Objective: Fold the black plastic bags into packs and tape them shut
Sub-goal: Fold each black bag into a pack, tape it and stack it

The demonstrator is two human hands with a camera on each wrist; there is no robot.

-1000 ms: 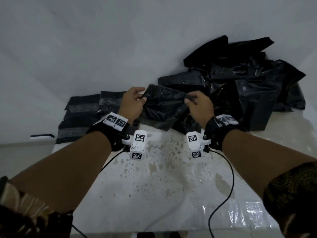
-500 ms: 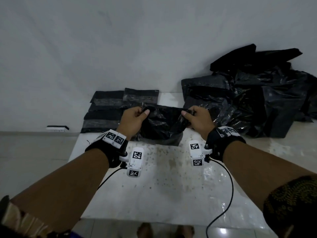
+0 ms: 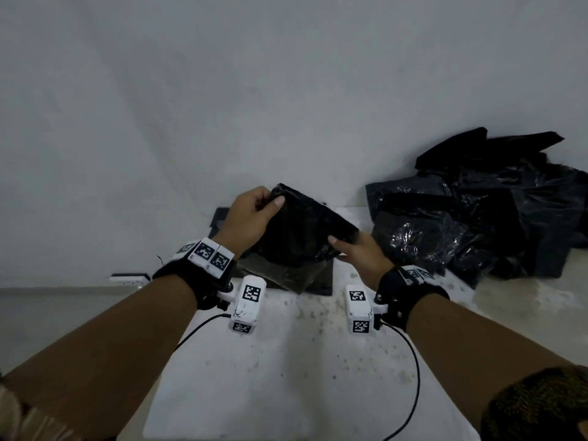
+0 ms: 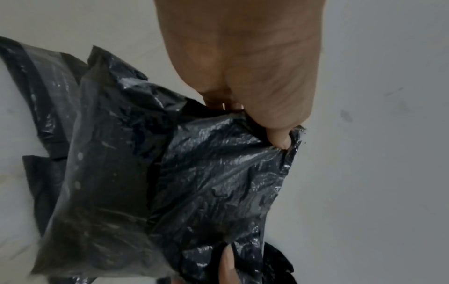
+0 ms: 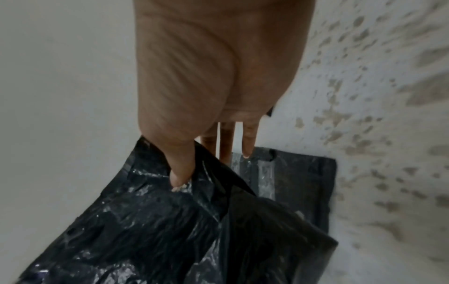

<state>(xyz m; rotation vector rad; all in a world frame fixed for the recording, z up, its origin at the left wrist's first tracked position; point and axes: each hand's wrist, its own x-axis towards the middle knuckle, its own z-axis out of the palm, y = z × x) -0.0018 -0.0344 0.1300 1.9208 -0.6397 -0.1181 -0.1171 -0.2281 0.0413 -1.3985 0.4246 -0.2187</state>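
A black plastic bag (image 3: 302, 230) is being pinched at its upper corner by the left hand (image 3: 251, 214) and at its lower corner by the right hand (image 3: 359, 256), above the worktop (image 3: 286, 361); folded packs (image 5: 303, 173) are apparently being hidden beneath it.

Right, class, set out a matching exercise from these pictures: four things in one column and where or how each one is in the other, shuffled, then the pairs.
Column one
1. left hand
2. right hand
3. heap of loose black bags
4. taped packs

Column two
A. far right, against the wall
B. pinches the held bag's raised corner
C. flat on the table, under the held bag
D. grips the bag's lower corner

Pairs: 1-B, 2-D, 3-A, 4-C
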